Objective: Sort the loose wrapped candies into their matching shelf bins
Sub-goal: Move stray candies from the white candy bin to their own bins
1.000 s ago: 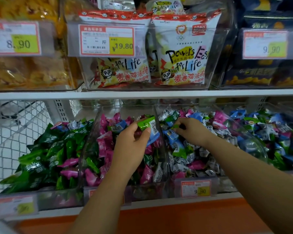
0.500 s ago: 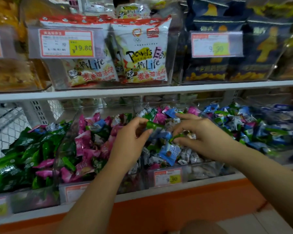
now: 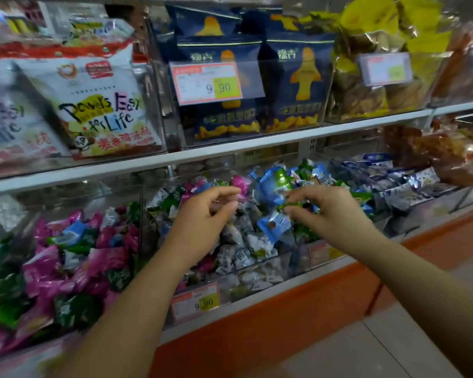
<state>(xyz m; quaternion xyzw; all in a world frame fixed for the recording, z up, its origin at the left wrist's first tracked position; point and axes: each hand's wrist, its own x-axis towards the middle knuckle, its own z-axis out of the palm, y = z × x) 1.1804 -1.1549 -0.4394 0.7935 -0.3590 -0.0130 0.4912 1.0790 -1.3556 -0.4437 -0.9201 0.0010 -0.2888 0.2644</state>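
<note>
a shop shelf [image 3: 230,150] is seen in the head view, with snack bags [image 3: 101,110] in clear boxes above and a row of clear bins of wrapped candies below, over an orange base [image 3: 271,317]. the view has been swung rightward since a second ago, so the green-filled bin is lost at the left edge. the pink bin [image 3: 140,203] now lies at the left.

both hands are held over the mixed bin [image 3: 260,268]. a green candy [image 3: 291,205] is pinched in the fingertips of the right hand [image 3: 331,214]. a blue candy [image 3: 275,224] is seen just below it, and whether it is held cannot be told. the green candy earlier gripped by the left hand [image 3: 202,225] is no longer seen there. thumb and forefinger are narrowly apart, and through the blur it cannot be told whether anything is kept.

a hand-over is judged likely, with the blue-and-green bin [image 3: 303,255] just beside the right hand as the probable target.
</note>
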